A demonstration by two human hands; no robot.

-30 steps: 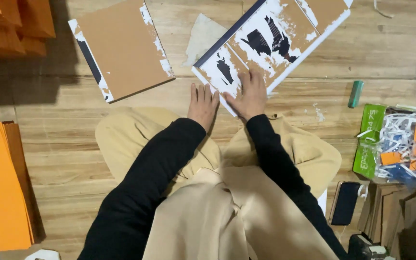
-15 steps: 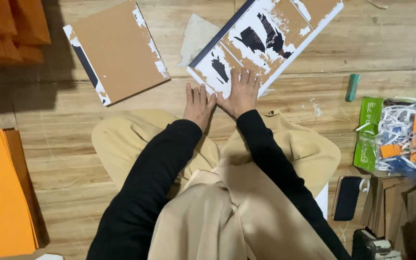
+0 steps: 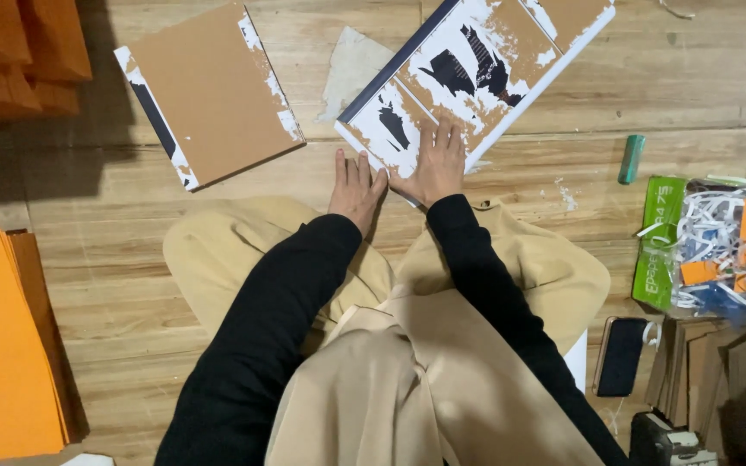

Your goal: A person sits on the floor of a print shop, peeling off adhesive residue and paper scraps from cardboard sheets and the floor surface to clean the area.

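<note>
Pressing flat, fingers spread: right hand (image 3: 432,164), left hand (image 3: 355,185) on torn brown board (image 3: 477,69)

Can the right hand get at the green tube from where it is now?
Probably yes: the right hand rests on the torn board, and only bare floor lies between it and the green tube.

The scene is being viewed by a single head-worn camera that is being pointed almost straight down from close above the lap, so that the wooden floor (image 3: 511,173), both outstretched arms and the crossed legs are being taken in.
</note>
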